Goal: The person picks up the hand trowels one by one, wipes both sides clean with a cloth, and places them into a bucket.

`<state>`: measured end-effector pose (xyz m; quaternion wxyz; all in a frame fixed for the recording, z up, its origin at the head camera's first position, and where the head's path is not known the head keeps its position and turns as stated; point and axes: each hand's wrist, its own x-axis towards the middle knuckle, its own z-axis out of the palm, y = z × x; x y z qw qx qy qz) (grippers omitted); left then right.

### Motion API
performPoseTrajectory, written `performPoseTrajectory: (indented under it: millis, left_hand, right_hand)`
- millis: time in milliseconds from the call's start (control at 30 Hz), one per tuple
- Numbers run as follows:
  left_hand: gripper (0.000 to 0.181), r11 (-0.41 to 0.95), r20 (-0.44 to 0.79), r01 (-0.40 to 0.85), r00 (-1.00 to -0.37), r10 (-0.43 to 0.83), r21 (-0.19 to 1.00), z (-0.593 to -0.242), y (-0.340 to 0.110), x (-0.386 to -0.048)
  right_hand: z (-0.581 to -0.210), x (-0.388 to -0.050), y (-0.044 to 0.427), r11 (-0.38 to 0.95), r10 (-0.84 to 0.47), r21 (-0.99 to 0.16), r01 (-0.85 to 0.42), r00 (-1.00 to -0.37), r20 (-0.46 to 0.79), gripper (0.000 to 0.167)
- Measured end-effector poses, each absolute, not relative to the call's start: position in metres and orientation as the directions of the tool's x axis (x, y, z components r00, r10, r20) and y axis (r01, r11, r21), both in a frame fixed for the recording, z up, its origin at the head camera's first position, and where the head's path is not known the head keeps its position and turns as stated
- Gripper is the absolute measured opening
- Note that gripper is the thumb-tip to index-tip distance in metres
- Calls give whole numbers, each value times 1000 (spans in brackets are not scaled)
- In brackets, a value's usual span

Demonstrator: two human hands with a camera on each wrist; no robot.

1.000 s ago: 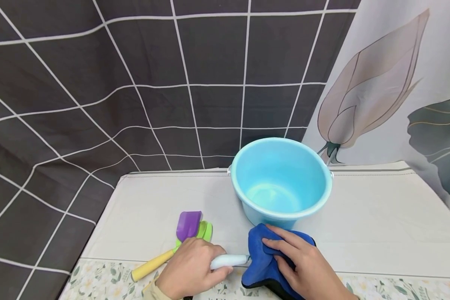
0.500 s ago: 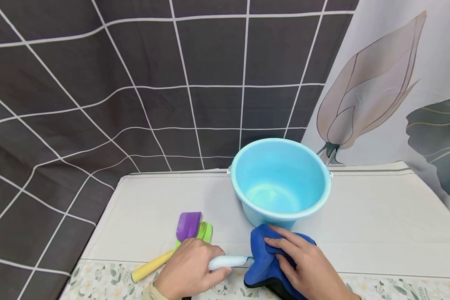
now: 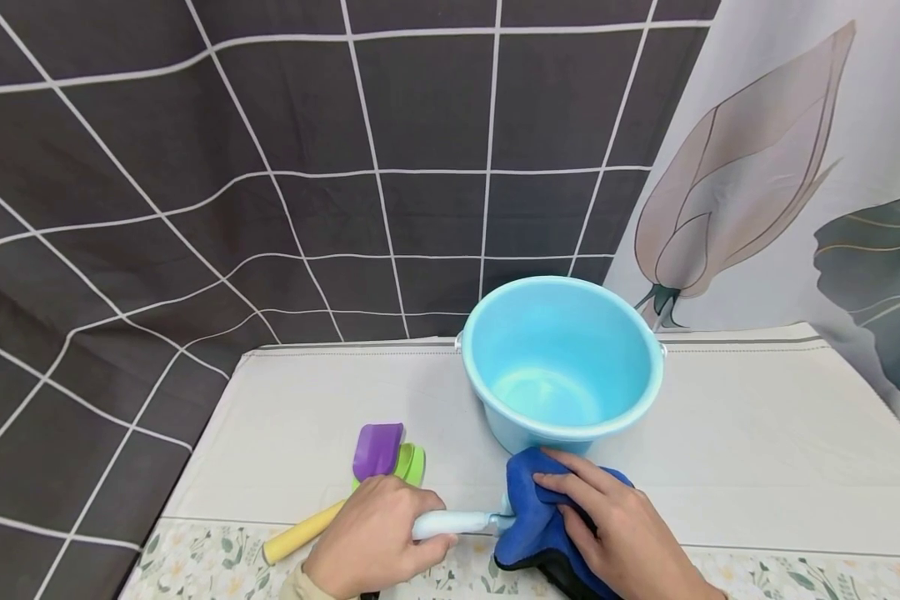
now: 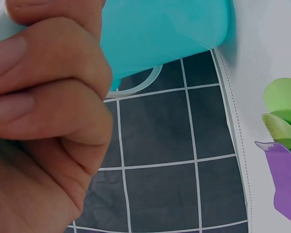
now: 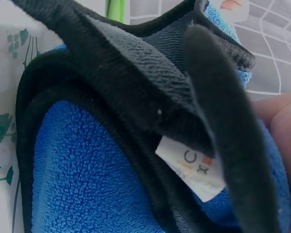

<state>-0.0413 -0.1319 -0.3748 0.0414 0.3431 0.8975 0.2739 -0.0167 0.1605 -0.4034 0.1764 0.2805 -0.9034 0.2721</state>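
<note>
My left hand (image 3: 375, 533) grips a pale blue handle (image 3: 450, 523), its fingers curled round it in the left wrist view. A blue cloth with black edging (image 3: 525, 517) covers the far end of that tool, so its kind is hidden. On the cloth, my right hand (image 3: 630, 533) holds the folds bunched round the covered end. In the right wrist view, the cloth (image 5: 87, 170) fills most of the picture, with a white label (image 5: 191, 167) on it. Just behind the cloth stands a light blue bucket (image 3: 562, 325), with nothing visible inside.
Beyond my left hand lie a purple scoop head (image 3: 378, 450), a green piece (image 3: 414, 467) and a yellow handle (image 3: 300, 533), partly overlapping. White cloth with a floral front band covers the table (image 3: 757, 467). A dark gridded curtain (image 3: 420, 108) hangs behind.
My left hand and the pale blue handle have shifted slightly left. The cloth and right hand have moved slightly right, and a little more of the tool past its handle shows.
</note>
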Motion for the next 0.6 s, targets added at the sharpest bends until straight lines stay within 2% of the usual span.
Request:
performPoseTrajectory:
  millis: [333, 433, 467, 567, 600]
  left_hand:
    - [20, 635, 87, 582, -768, 635, 508, -377, -131, -41]
    - [20, 640, 69, 577, -767, 637, 506, -377, -130, -41]
    - [20, 641, 63, 575, -767, 638, 508, -377, -129, -41]
    - [20, 643, 51, 571, -767, 640, 510, -377, -128, -41]
    - [19, 644, 48, 570, -766, 640, 510, -377, -127, -41]
  right_hand:
    - [-400, -14, 160, 673, -415, -402, -621, -767, 490, 54]
    - [-400, -14, 159, 641, -433, -396, -658, -735, 522, 28]
    - [-400, -14, 158, 627, -439, -390, -674, -720, 537, 25]
    - [-402, -15, 157, 590, -440, -381, -712, -679, 587, 41]
    - [-402, -15, 157, 582, -437, -375, -722, -666, 604, 42]
